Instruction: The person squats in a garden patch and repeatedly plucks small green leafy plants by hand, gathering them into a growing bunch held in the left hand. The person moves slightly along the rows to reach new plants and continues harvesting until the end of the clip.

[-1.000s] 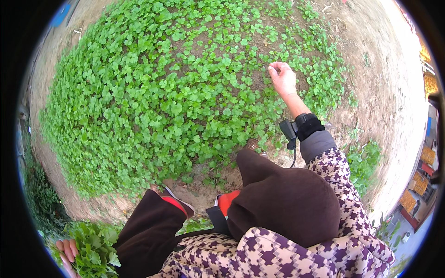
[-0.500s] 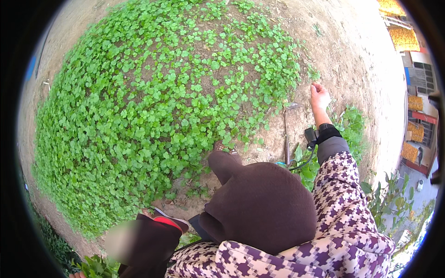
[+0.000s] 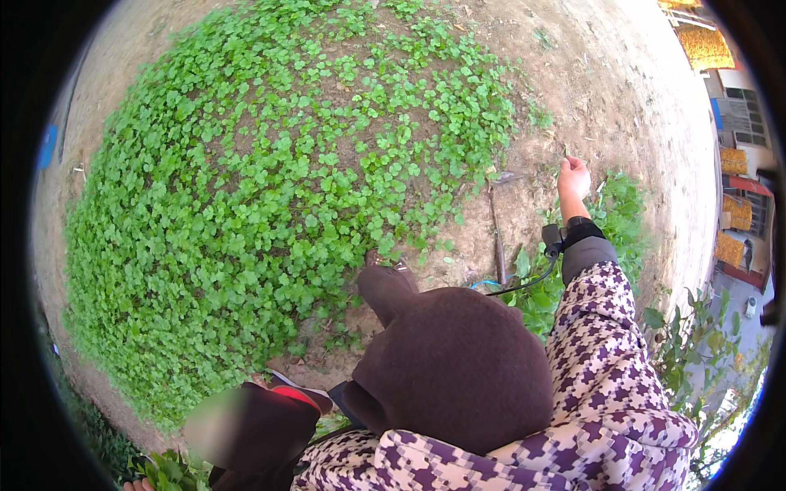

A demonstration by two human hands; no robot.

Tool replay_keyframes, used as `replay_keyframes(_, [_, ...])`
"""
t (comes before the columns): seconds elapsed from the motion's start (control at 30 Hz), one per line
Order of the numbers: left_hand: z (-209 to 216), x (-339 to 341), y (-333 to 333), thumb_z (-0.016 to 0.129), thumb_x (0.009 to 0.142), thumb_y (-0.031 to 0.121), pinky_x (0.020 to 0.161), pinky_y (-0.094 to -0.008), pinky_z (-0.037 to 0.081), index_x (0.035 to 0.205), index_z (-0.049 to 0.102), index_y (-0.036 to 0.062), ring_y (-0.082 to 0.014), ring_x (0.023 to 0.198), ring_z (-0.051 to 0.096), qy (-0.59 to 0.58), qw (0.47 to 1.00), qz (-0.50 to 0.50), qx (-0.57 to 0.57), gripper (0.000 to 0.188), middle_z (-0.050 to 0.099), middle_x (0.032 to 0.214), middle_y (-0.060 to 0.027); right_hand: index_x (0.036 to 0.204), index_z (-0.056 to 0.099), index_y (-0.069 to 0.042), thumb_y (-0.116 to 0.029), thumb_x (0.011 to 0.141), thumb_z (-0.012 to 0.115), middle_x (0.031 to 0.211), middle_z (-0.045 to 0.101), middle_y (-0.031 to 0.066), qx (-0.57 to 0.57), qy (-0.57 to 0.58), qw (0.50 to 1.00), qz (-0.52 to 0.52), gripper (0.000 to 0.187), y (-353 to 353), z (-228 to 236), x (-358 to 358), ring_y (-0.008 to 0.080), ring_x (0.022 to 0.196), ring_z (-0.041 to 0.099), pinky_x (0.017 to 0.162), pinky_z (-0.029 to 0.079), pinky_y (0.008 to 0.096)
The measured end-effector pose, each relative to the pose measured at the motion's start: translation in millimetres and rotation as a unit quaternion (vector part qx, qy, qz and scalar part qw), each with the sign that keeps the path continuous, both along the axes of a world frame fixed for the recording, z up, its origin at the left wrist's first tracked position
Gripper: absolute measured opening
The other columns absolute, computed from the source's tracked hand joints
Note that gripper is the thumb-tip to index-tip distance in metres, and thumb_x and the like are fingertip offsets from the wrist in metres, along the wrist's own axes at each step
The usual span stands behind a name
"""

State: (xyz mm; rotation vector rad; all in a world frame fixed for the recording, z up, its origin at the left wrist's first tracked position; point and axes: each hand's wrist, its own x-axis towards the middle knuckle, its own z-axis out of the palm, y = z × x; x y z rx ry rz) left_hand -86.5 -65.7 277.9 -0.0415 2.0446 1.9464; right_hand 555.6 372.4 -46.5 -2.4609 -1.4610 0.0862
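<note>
My right hand [image 3: 575, 178] is stretched out over bare soil to the right of the green bed. Its fingertips are pinched on a small green sprig [image 3: 566, 150]. At the lower left rim only a few fingers of my left hand [image 3: 139, 485] show. They are curled by a bunch of leafy greens [image 3: 173, 470], and the rest of that hand is out of the picture. Low leafy plants [image 3: 246, 204] cover the ground in front of me and to the left. A long-handled tool [image 3: 498, 237] with a metal blade lies on the soil left of my right hand.
My bent knees [image 3: 458, 368] and one shoe [image 3: 299, 391] are at the bed's near edge. A black device [image 3: 553, 237] with a cable is at my right wrist. More greens [image 3: 618, 213] grow beside the right forearm. Buildings and yellow stacks [image 3: 704, 47] stand far right.
My right hand has drawn slightly back and to the right, with the green sprig now showing at its fingertips. The view has shifted a little. My left hand stays at the lower left rim.
</note>
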Motion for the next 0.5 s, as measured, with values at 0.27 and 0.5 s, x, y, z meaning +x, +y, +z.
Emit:
replay_keyframes(0.27, [9.6, 2.5, -6.3, 0.053, 0.089, 0.02, 0.079, -0.0317, 0.036, 0.091, 0.05, 0.0121, -0.015, 0.079, 0.043, 0.018, 0.998, 0.061, -0.016, 0.009, 0.039, 0.077, 0.0029, 0.097, 0.067, -0.011, -0.021, 0.085, 0.062, 0.091, 0.066, 0.0084, 0.043, 0.062, 0.911, 0.406, 0.017, -5.0, -17.1, -199.4, 0.0268, 0.087, 0.063, 0.078, 0.051, 0.038])
replay_keyframes(0.5, [11.3, 3.6, 5.2, 0.053, 0.089, 0.02, 0.079, -0.0317, 0.036, 0.091, 0.05, 0.0122, -0.0151, 0.079, 0.043, 0.024, 0.989, 0.138, -0.047, 0.009, 0.039, 0.077, 0.003, 0.104, 0.065, -0.013, -0.018, 0.085, 0.059, 0.097, 0.063, 0.0086, -0.045, 0.08, 0.805, 0.586, 0.02, -33.0, -45.2, -364.8, 0.0286, 0.098, 0.058, 0.087, 0.047, 0.0402])
